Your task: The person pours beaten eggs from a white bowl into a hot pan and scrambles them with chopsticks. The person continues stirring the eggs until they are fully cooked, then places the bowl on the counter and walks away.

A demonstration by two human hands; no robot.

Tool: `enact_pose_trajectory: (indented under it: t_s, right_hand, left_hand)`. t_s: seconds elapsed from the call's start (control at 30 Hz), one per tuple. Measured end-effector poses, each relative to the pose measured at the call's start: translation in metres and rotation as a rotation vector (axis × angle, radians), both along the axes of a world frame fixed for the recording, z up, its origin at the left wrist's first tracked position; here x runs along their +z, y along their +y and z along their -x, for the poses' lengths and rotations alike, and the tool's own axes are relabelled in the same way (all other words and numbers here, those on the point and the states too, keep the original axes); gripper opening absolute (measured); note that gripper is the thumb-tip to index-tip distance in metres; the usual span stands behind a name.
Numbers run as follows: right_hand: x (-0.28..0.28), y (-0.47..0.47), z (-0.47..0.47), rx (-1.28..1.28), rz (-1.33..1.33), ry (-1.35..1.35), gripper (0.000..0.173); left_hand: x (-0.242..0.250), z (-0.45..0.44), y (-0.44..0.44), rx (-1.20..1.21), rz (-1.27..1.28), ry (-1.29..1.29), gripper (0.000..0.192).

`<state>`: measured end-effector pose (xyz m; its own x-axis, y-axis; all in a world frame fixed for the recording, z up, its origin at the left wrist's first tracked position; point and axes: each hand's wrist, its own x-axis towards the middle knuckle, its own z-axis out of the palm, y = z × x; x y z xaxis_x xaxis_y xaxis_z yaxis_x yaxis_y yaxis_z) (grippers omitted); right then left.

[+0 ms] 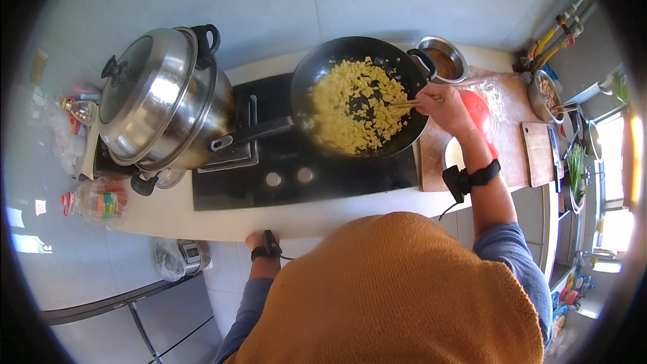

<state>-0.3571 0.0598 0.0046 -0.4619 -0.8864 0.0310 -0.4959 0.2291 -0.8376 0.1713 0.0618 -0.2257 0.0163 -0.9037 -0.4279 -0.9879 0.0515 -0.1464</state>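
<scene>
A black wok [323, 60] sits over the right side of the black glass cooktop [343, 179]. Crumbled yellow scrambled egg [349, 106] is spread across its bottom. My right hand [437, 102] grips light wooden chopsticks [404, 104], whose tips reach into the egg from the right. Close above that hand is the wok's black side handle [423, 62]; its long handle [252, 135] points left. Down by the counter's front edge is my left hand [256, 238], partly hidden by a wrist strap, so its fingers cannot be made out.
A tall lidded steel steamer pot [167, 101] stands left of the wok. Beyond the wok are a steel bowl [457, 55], a red object [475, 108] and a floury wooden board [505, 136]. A cutting board [538, 154] lies farther right. Oil bottles [101, 202] line the left end.
</scene>
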Motion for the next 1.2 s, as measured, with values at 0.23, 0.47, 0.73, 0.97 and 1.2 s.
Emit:
enact_pose_trajectory:
  t_s: [0.23,0.47,0.73,0.97,1.2]
  right_hand:
    - [0.004,0.009,0.001,0.108,0.045,0.13,0.016]
    - [0.013,0.014,-0.009,0.034,0.092,0.033,0.016]
    - [0.003,0.012,-0.008,0.034,0.119,0.07,0.015]
    - [0.018,0.019,-0.007,0.104,0.145,0.218,0.016]
    - [0.04,0.032,-0.012,0.072,0.163,0.211,0.014]
  left_hand:
    - [0.004,0.003,-0.004,0.093,-0.037,0.092,0.027]
    - [0.002,0.001,-0.005,0.014,-0.127,-0.011,0.025]
    - [0.003,0.004,-0.004,0.043,-0.034,-0.006,0.026]
    - [0.016,0.01,-0.004,-0.07,0.008,-0.048,0.027]
    - [0.002,0.003,-0.004,-0.02,-0.006,-0.011,0.027]
